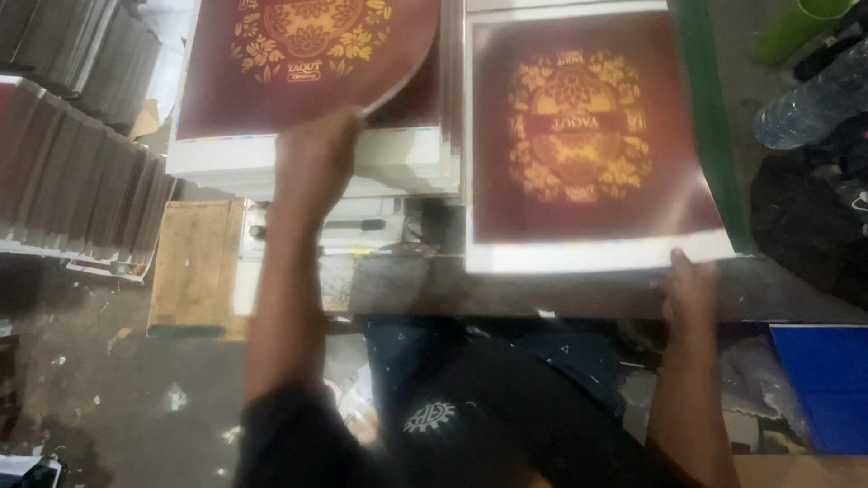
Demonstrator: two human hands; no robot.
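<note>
Left hand (316, 158) fingers pinched on the lower corner of a dark red printed sheet (298, 45) with gold floral ornament, corner lifted and curling up off the pile below; exact finger spread blurred, but they are closed on the sheet edge. Sheet sits over the left stack of printed sheets (389, 158), white edges of the pile showing under and right of the hand. Left forearm runs down toward the dark sleeve at the bottom of the view

Right hand (692, 294) fingers at the near white margin of the right stack of printed sheets (588, 145), thumb tip on the lower right corner edge; cannot tell if it grips the pile or just rests against it. Top sheet there lies flat, same dark red with gold ornament, glare across it. Stack lies on the bench (506, 289), worn dark surface, just beside the left stack

Green strip (710, 117) runs along the right side of the right stack. Clear plastic bottle (809, 99) lying top right, well apart from the hands. Grey piles of stacked sheets (72, 172) at far left. Wooden board (194, 262) below the left stack. Blue box (823, 380) bottom right, near the right forearm
</note>
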